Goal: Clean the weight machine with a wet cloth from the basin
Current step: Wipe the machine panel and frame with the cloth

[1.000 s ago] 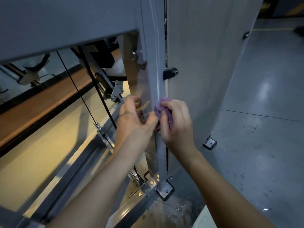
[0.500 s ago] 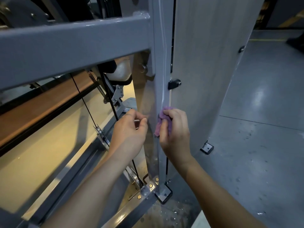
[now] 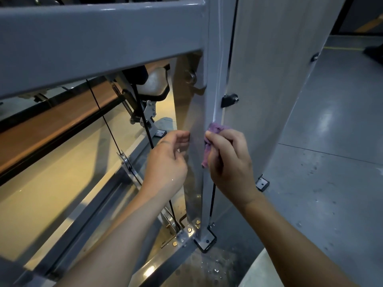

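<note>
The weight machine's grey upright post point(image 3: 215, 83) runs down the middle, with a grey crossbeam point(image 3: 99, 38) across the top left. My right hand point(image 3: 228, 164) grips a crumpled purple cloth point(image 3: 215, 129) and presses it against the post's front edge. My left hand point(image 3: 167, 162) hovers just left of the post, fingers loosely curled, fingertips near the clear side panel, holding nothing. The basin is not in view.
A pale shroud panel point(image 3: 269, 79) stands right of the post. Black cables point(image 3: 145, 125) and pulleys point(image 3: 126, 162) run behind my left hand. The post's foot plate point(image 3: 205, 241) sits on the wet grey floor point(image 3: 331, 183), with water drops near it.
My left hand has come off the post and moved a little left. My right hand with the cloth stays on the post edge. The view has tilted upward, showing more crossbeam.
</note>
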The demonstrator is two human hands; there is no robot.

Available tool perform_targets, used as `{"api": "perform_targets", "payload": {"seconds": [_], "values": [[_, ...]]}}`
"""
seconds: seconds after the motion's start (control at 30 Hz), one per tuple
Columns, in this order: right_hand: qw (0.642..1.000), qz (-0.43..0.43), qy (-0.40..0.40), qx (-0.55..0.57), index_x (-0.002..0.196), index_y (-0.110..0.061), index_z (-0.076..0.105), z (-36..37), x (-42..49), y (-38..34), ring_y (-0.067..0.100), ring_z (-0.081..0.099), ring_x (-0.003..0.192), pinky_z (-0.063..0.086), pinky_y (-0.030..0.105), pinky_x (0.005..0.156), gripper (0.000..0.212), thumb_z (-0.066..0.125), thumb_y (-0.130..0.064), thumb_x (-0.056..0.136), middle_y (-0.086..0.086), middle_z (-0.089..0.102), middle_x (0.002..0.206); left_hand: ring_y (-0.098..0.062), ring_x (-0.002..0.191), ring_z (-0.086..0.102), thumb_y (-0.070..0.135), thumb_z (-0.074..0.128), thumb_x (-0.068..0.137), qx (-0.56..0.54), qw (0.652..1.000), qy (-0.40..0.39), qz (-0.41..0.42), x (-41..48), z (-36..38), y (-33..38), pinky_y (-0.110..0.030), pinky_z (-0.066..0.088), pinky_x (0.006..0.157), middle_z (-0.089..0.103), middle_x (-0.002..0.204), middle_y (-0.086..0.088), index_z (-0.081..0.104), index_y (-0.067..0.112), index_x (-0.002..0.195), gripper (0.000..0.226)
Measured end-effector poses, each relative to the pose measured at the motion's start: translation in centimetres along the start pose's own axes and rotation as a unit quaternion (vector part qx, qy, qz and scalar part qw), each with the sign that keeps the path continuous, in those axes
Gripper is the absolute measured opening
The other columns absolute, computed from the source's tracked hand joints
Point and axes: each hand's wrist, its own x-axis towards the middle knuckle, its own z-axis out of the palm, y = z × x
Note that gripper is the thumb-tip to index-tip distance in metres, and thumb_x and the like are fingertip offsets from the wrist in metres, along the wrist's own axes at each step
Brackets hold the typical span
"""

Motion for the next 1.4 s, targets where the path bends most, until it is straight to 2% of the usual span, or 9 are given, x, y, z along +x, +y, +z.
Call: {"api": "perform_targets", "payload": {"seconds": [0.23, 0.37, 0.5, 0.63, 0.73, 0.87, 1.0, 1.2, 1.4], "values": [[0.980, -0.071, -0.142, -0.118, 0.122, 0.003, 0.070, -0.1, -0.4, 0.2, 0.035, 0.061, 0.097, 0.050, 0.035, 0.087, 0.029, 0.057, -0.007, 0.098, 0.022, 0.062, 0.108, -0.005, 0.125, 0.058, -0.014, 0.037, 0.094, -0.032, 0.999, -0.020, -0.032, 0.3, -0.2, -0.7, -0.030, 0.049, 0.109, 0.063, 0.132, 0.005, 0.056, 0.018, 0.141, 0.059], [0.954, -0.023, -0.277, -0.111, 0.100, -0.043, 0.059, -0.5, -3.3, 0.0, 0.007, 0.058, 0.086, 0.051, 0.033, 0.077, 0.016, 0.045, -0.046, 0.107, -0.014, 0.057, 0.099, -0.009, 0.131, 0.055, -0.020, 0.037, 0.090, -0.030, 0.997, -0.043, -0.057, 0.4, -0.2, -0.2, -0.036, 0.046, 0.114, 0.059, 0.137, 0.003, 0.052, 0.016, 0.144, 0.067], [0.927, 0.054, -0.362, -0.086, 0.110, -0.030, 0.062, -1.9, -5.6, 0.6, 0.013, 0.056, 0.094, 0.056, 0.044, 0.078, 0.017, 0.056, -0.018, 0.099, -0.007, 0.053, 0.114, -0.006, 0.134, 0.050, -0.010, 0.048, 0.095, 0.021, 0.996, -0.076, -0.048, -0.4, -1.0, 1.2, -0.030, 0.039, 0.117, 0.053, 0.147, 0.006, 0.046, 0.022, 0.150, 0.064], [0.980, 0.137, -0.136, -0.052, 0.112, -0.006, 0.067, -3.4, -3.2, -0.4, -0.005, 0.051, 0.090, 0.051, 0.010, 0.079, 0.021, 0.068, 0.000, 0.092, 0.004, 0.055, 0.112, 0.004, 0.124, 0.043, 0.010, 0.050, 0.101, 0.092, 0.993, -0.079, -0.007, -1.7, -2.4, 3.2, -0.018, 0.034, 0.104, 0.046, 0.145, 0.015, 0.047, 0.032, 0.146, 0.050], [0.975, 0.218, -0.032, 0.021, 0.113, -0.008, 0.063, -2.0, -0.1, -2.5, -0.002, 0.059, 0.090, 0.052, 0.022, 0.076, 0.020, 0.063, 0.001, 0.095, -0.002, 0.054, 0.107, 0.009, 0.114, 0.042, 0.013, 0.048, 0.102, 0.117, 0.990, -0.073, 0.036, -2.2, -3.5, 4.8, -0.006, 0.033, 0.096, 0.043, 0.133, 0.018, 0.051, 0.031, 0.138, 0.041], [0.933, 0.328, 0.054, 0.138, 0.107, -0.012, 0.056, 0.0, 1.5, -5.4, -0.003, 0.064, 0.074, 0.047, 0.009, 0.068, 0.024, 0.054, 0.009, 0.097, 0.009, 0.058, 0.103, 0.005, 0.114, 0.045, 0.009, 0.049, 0.098, 0.170, 0.977, -0.068, 0.110, -2.2, -5.5, 6.8, -0.011, 0.037, 0.095, 0.044, 0.133, 0.015, 0.057, 0.024, 0.131, 0.037], [0.939, 0.297, 0.067, 0.157, 0.108, -0.017, 0.059, 0.0, 3.4, -5.3, 0.004, 0.066, 0.086, 0.054, 0.022, 0.082, 0.025, 0.054, 0.005, 0.099, -0.002, 0.060, 0.108, -0.009, 0.120, 0.047, 0.012, 0.045, 0.091, 0.229, 0.950, -0.046, 0.209, -1.6, -6.4, 9.4, -0.024, 0.040, 0.102, 0.052, 0.122, 0.008, 0.064, 0.017, 0.116, 0.031], [0.960, 0.254, 0.037, 0.114, 0.104, 0.006, 0.061, -0.3, 2.2, -5.1, -0.011, 0.053, 0.100, 0.041, 0.005, 0.085, 0.013, 0.056, 0.015, 0.096, 0.007, 0.052, 0.109, -0.025, 0.127, 0.048, 0.025, 0.034, 0.085, 0.365, 0.868, -0.020, 0.336, -0.7, -6.9, 14.2, -0.035, 0.045, 0.102, 0.060, 0.116, -0.005, 0.068, 0.010, 0.100, 0.039], [0.966, 0.229, 0.065, 0.102, 0.108, 0.002, 0.063, -0.5, 5.5, -5.8, -0.007, 0.055, 0.106, 0.045, 0.012, 0.089, 0.014, 0.053, 0.009, 0.100, 0.007, 0.056, 0.114, -0.032, 0.130, 0.047, 0.020, 0.050, 0.089, 0.474, 0.803, 0.082, 0.352, -0.5, -9.0, 16.7, -0.043, 0.037, 0.107, 0.062, 0.124, -0.010, 0.068, 0.008, 0.106, 0.027]]}}
